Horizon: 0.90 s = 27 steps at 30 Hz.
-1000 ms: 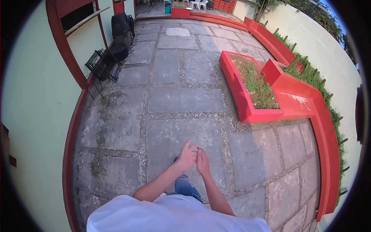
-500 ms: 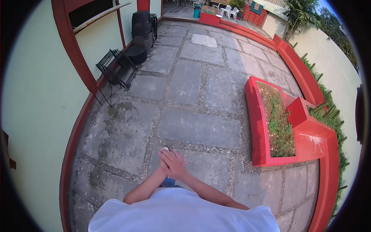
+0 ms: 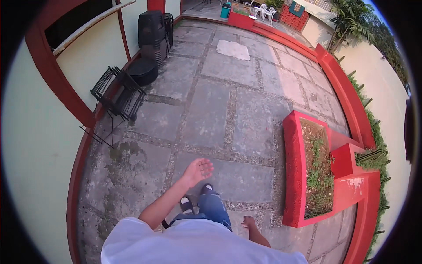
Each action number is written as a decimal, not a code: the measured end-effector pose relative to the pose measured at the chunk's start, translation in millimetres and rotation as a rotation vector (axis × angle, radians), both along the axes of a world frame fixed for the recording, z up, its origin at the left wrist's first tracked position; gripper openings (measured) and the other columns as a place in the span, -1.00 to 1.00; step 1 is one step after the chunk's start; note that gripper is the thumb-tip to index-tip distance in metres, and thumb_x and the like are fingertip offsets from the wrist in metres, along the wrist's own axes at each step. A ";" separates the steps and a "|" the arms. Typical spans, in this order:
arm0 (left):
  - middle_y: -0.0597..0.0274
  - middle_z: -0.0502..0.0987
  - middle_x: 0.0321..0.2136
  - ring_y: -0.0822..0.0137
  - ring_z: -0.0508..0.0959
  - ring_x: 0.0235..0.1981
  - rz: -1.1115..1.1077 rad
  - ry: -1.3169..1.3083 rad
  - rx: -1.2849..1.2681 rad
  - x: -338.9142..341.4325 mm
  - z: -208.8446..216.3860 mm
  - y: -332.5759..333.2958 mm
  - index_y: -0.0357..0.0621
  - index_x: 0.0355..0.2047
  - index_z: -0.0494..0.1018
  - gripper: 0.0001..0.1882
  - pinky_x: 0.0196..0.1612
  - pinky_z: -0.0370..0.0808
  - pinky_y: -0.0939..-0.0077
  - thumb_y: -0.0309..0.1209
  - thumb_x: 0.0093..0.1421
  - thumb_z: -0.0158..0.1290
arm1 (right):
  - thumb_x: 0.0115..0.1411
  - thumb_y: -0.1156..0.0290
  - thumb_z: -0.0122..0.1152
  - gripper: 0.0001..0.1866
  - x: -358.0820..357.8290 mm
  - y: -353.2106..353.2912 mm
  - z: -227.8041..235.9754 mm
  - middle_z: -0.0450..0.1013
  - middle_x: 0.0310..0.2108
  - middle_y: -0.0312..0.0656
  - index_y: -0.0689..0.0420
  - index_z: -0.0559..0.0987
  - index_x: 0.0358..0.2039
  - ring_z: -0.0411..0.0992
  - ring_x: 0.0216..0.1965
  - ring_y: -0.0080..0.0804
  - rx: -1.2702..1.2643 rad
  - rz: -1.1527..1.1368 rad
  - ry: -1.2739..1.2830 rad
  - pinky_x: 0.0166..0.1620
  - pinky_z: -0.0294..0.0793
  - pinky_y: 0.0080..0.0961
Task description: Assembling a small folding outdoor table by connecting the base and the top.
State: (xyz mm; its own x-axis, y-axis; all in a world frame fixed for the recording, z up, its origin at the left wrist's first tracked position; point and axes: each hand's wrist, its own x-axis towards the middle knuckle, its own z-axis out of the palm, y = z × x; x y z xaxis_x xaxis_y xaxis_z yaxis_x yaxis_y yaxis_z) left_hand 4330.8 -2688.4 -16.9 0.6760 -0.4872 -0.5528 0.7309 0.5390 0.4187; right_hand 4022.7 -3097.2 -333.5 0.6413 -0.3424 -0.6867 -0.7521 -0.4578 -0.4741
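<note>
My left hand (image 3: 198, 172) is held out in front of me, palm showing, its fingers loosely bent and apart with nothing in them. Lower and to the right, my right hand (image 3: 248, 221) hangs beside my leg; its fingers look slack and no object shows in it. The two hands are well apart and touch nothing. Below them are my blue jeans (image 3: 214, 209) and dark sandals (image 3: 187, 205), one foot ahead of the other on the grey paving slabs (image 3: 226, 178).
A red planter (image 3: 293, 176) with soil and weeds stands close on the right, joined to a low red wall (image 3: 345, 94). Folded black metal frames (image 3: 118, 94), a black tub (image 3: 143, 71) and stacked black chairs (image 3: 151, 35) line the left wall. White chairs (image 3: 267, 13) stand far back.
My hands were clasped together before me; now they are parted, the right dropped down to my side. The planter and the black frames appear nearer, and my feet have come into view.
</note>
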 end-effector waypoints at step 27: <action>-0.11 0.47 -0.58 0.02 0.50 -0.61 -0.599 0.058 1.182 291.1 -329.9 179.5 -0.16 -0.46 0.46 -0.80 -0.55 0.41 0.19 -0.30 0.09 -0.04 | 0.14 0.24 0.02 -0.67 855.6 122.3 94.5 0.44 -0.36 -0.21 0.07 0.42 -0.10 0.47 -0.36 -0.37 0.311 0.048 0.064 -0.36 0.45 -0.33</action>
State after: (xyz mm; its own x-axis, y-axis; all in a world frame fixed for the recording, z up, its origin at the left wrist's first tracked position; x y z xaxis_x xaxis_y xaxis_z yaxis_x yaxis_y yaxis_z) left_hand 4621.9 -2509.0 -346.9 0.4880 0.0911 -0.8681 0.7586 -0.5362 0.3702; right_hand 4878.3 -2974.9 -239.1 0.6036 -0.0802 -0.7932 -0.7660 -0.3341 -0.5491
